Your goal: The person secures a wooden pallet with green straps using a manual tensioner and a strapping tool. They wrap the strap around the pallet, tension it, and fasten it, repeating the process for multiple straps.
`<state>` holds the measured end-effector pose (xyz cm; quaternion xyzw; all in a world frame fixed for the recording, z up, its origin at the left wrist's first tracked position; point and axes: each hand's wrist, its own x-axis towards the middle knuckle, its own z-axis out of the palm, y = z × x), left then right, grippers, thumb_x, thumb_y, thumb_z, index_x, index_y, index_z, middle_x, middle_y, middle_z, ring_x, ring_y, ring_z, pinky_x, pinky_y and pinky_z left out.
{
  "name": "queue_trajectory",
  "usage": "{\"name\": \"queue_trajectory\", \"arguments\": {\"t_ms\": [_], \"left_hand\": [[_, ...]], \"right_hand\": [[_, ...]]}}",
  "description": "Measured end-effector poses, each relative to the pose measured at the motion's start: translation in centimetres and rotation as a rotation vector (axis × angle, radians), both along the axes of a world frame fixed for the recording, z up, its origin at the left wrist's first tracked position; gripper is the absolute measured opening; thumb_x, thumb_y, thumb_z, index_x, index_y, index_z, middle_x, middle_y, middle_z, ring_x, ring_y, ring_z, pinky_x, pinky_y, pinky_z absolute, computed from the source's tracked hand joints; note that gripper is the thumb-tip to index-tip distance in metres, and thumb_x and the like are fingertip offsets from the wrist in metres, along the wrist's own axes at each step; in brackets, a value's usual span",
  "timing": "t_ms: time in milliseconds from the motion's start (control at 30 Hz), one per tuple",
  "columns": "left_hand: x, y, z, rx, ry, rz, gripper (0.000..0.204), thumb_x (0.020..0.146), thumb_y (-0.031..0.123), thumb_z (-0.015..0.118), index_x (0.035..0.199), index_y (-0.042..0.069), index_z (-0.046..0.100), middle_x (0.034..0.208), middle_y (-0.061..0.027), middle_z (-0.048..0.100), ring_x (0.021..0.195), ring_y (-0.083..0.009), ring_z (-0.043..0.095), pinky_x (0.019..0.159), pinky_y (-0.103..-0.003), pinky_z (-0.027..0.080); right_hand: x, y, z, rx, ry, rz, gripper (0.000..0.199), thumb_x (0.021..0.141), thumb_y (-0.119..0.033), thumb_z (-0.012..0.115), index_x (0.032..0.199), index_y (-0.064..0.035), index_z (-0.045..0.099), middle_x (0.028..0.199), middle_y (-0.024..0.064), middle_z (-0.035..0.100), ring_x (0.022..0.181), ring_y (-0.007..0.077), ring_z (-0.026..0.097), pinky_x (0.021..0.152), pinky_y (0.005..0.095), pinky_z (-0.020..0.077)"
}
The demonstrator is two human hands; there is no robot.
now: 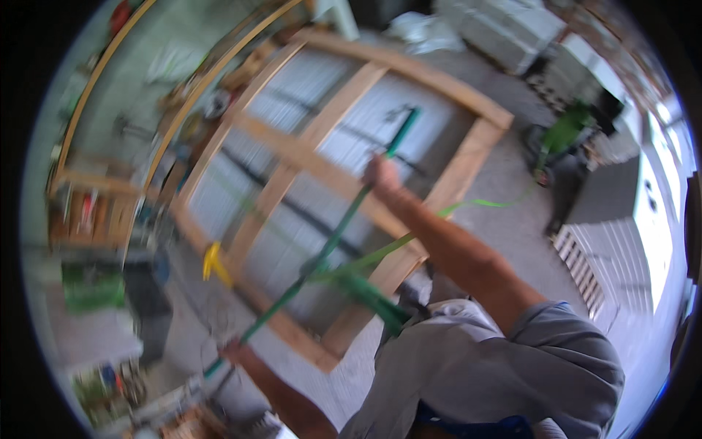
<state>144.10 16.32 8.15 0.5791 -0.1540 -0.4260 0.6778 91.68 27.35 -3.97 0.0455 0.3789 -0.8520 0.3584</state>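
Right hand (382, 174): we close it round the upper part of the green pole (333, 238), arm stretched out over the frame.
Left hand (235, 352): we grip the pole's lower end, low in the picture, near our body.
Green pole: long and thin, it runs slanting from the left hand up past the right hand, its tip over the grey panels; it crosses above the wooden frame (344, 110). The picture is blurred, so we cannot tell whether it touches the wood.
Green strap (468, 207): a bright band trails from about the pole's middle out toward the right, over the concrete floor (512, 219).
Wooden frame: pale timber rails with cross pieces, lying over ribbed grey sheeting.
Yellow clamp (213, 262): at the frame's near left rail, apart from both hands.
Surroundings: cluttered shelves (95, 212) at left, grey blocks (504, 25) at the top.
Handling note: we judge that keeping the two grips wide apart steadies so long a pole, and that the loose strap should be kept from snagging on the frame's corners.
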Motion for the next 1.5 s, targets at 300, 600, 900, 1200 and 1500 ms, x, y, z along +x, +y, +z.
{"name": "queue_trajectory", "arguments": {"t_ms": [300,600,900,1200,1500], "left_hand": [[-1.7,2.0,2.8,-0.152,0.094,-0.031,0.044,0.09,0.028,0.055,0.066,0.02,0.019,0.056,0.0036,0.013,0.05,-0.0132,0.015,0.05,-0.032,0.021],[-0.7,2.4,2.6,-0.114,0.242,0.024,0.051,0.088,0.031,0.058,0.061,0.02,0.016,0.051,0.0032,0.014,0.045,-0.0128,0.014,0.047,-0.031,0.02],[-0.1,1.2,1.4,-0.157,0.265,-0.008,0.047,0.091,0.03,0.055,0.061,0.019,0.02,0.05,0.0034,0.016,0.042,-0.012,0.014,0.043,-0.03,0.022],[-3.6,1.7,5.1,-0.24,0.134,-0.061,0.05,0.089,0.03,0.056,0.059,0.019,0.017,0.051,0.0039,0.017,0.043,-0.0118,0.017,0.045,-0.029,0.023],[-1.9,3.4,4.5,-0.222,0.208,-0.101,0.046,0.09,0.031,0.057,0.06,0.017,0.025,0.053,0.0021,0.024,0.047,-0.0123,0.022,0.051,-0.03,0.028]], "right_hand": [[2.6,-0.8,13.1,-0.04,0.03,0.151,0.034,0.085,-0.019,0.059,0.062,-0.0166,0.034,0.052,-0.0041,0.025,0.043,0.0097,0.025,0.043,0.0279,0.0216],[3.0,-1.7,14.4,-0.002,0.044,0.21,0.04,0.087,-0.021,0.058,0.06,-0.0177,0.028,0.051,-0.0051,0.021,0.043,0.0098,0.021,0.043,0.0284,0.02],[0.9,-2.4,10.9,0.007,-0.02,0.19,0.046,0.09,-0.024,0.055,0.058,-0.0198,0.023,0.05,-0.0056,0.017,0.043,0.0095,0.019,0.042,0.0278,0.018],[2.1,-3.0,12.6,0.03,0.04,0.099,0.034,0.087,-0.018,0.055,0.063,-0.0172,0.031,0.051,-0.0051,0.019,0.042,0.0097,0.02,0.042,0.0287,0.018],[2.7,-2.3,13.6,-0.05,0.101,0.302,0.03,0.085,-0.017,0.057,0.064,-0.0161,0.035,0.053,-0.0039,0.027,0.047,0.0111,0.029,0.049,0.0294,0.0286]]}}
